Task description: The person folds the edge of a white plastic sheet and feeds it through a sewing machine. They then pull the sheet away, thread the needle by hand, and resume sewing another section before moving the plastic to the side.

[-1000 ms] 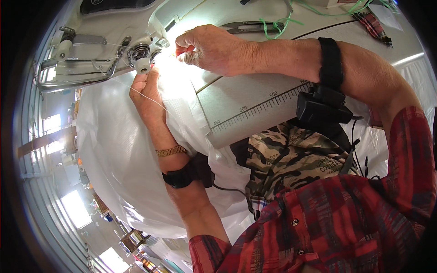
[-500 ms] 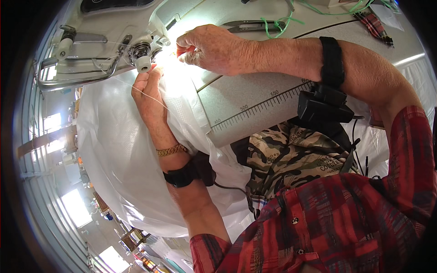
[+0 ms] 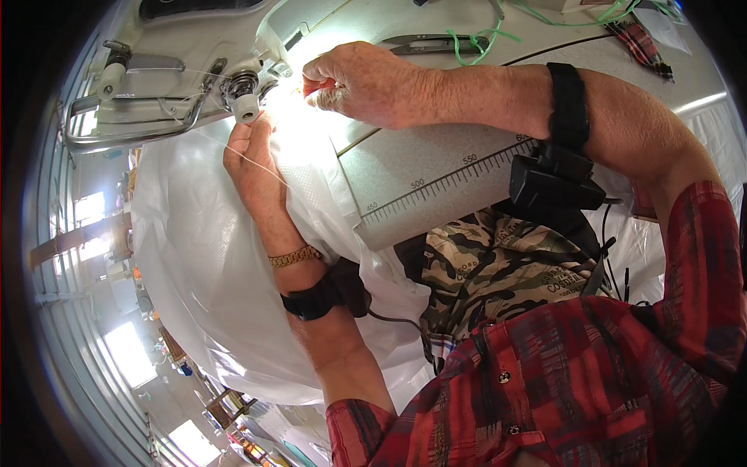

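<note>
My right hand is pinched closed beside the brightly lit needle area of a sewing machine. Glare washes out whatever its fingertips hold. Below the machine's white tension knob, my left hand reaches up with its fingers drawn together. Its fingertips are partly behind the knob and in the glare, so what they grip cannot be made out. A white thread slants down across the back of this hand. White sheet-like fabric lies under my left hand and hangs over the table's edge.
A printed ruler scale runs along the near edge of the grey table. Farther back lie dark thread snips, tangled green string and a plaid cloth scrap. A bent metal bar sticks out at the machine's left.
My left hand has shifted very slightly to the left near the knob. The right hand and the fabric look the same.
</note>
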`<state>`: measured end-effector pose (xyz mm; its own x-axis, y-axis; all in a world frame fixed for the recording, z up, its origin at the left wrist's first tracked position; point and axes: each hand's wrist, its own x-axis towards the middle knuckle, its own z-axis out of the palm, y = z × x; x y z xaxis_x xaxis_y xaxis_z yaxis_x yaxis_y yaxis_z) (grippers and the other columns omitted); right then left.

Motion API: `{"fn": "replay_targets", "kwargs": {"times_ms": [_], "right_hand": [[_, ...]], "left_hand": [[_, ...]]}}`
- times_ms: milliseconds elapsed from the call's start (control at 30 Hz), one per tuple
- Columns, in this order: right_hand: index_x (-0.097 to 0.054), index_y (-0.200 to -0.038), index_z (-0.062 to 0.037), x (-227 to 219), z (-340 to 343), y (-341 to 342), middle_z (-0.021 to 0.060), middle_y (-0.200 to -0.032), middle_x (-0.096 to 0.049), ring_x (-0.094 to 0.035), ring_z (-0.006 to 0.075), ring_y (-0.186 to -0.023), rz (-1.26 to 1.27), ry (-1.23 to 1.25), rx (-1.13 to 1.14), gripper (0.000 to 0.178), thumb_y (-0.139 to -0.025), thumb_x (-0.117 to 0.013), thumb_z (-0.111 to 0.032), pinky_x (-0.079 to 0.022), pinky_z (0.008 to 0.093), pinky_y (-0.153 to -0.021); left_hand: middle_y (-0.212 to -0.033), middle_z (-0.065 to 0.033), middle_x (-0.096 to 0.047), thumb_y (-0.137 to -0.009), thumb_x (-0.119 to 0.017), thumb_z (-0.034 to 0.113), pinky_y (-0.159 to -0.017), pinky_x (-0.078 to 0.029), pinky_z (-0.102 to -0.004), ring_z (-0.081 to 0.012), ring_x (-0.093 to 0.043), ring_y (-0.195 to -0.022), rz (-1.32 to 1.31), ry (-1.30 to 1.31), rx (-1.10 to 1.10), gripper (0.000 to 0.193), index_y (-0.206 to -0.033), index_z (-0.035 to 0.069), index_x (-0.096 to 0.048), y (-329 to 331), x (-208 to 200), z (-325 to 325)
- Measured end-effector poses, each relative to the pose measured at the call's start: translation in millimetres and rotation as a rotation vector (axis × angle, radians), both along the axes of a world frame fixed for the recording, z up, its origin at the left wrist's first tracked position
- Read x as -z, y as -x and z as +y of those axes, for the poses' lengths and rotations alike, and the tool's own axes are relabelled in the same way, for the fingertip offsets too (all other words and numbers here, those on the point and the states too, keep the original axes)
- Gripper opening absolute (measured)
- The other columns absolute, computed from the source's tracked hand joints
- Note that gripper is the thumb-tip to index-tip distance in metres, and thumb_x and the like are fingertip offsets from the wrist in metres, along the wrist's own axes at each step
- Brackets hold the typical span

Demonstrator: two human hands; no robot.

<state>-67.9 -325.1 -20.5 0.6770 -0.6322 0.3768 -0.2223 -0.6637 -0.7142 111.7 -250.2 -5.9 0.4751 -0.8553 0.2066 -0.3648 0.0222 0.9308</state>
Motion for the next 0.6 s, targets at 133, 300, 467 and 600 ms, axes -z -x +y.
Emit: {"fn": "replay_targets", "kwargs": {"times_ms": [133, 300, 467, 600], "right_hand": [[-0.06, -0.1, 0.0034, -0.6, 1.4, 0.0, 0.0156, -0.087, -0.064, -0.065, 0.0222, -0.089, 0.005, -0.03, -0.002, 0.024, -0.095, -0.056, -0.02, -0.054, 0.0358, -0.085], [-0.061, -0.101, 0.0031, 0.4, 1.9, -0.2, 0.0156, -0.087, -0.064, -0.065, 0.0222, -0.089, 0.038, 0.016, 0.021, 0.025, -0.094, -0.056, -0.02, -0.054, 0.0351, -0.086], [-0.061, -0.101, 0.0032, 1.9, 0.6, -1.9, 0.0161, -0.088, -0.065, -0.065, 0.0225, -0.09, 0.025, 0.03, 0.023, 0.024, -0.094, -0.057, -0.02, -0.054, 0.0353, -0.087], [-0.061, -0.1, 0.0033, -1.6, 1.6, -0.9, 0.0166, -0.091, -0.065, -0.065, 0.0228, -0.094, 0.049, 0.006, 0.025, 0.024, -0.093, -0.058, -0.019, -0.053, 0.0363, -0.088]], "left_hand": [[-0.073, -0.0003, -0.057, -0.083, -0.063, 0.015, -0.072, -0.039, -0.0229, -0.0084, -0.05, -0.071, 0.035, 0.033, -0.007, 0.017, -0.083, -0.002, -0.065, 0.1, 2.1, -0.2], [-0.073, -0.0008, -0.057, -0.084, -0.063, 0.016, -0.071, -0.039, -0.0232, -0.0085, -0.05, -0.071, 0.015, 0.025, -0.026, 0.018, -0.083, -0.002, -0.065, 0.3, 3.1, -2.2], [-0.067, -0.0005, -0.057, -0.084, -0.063, 0.017, -0.064, -0.038, -0.0232, -0.0077, -0.048, -0.066, -0.005, 0.006, -0.027, 0.02, -0.074, 0.0, -0.061, -0.3, 2.0, -2.5], [-0.065, 0.0001, -0.055, -0.084, -0.063, 0.017, -0.061, -0.037, -0.0229, -0.0071, -0.047, -0.063, 0.017, 0.025, -0.041, 0.022, -0.071, 0.0, -0.059, 7.1, -0.9, -2.2]]}}
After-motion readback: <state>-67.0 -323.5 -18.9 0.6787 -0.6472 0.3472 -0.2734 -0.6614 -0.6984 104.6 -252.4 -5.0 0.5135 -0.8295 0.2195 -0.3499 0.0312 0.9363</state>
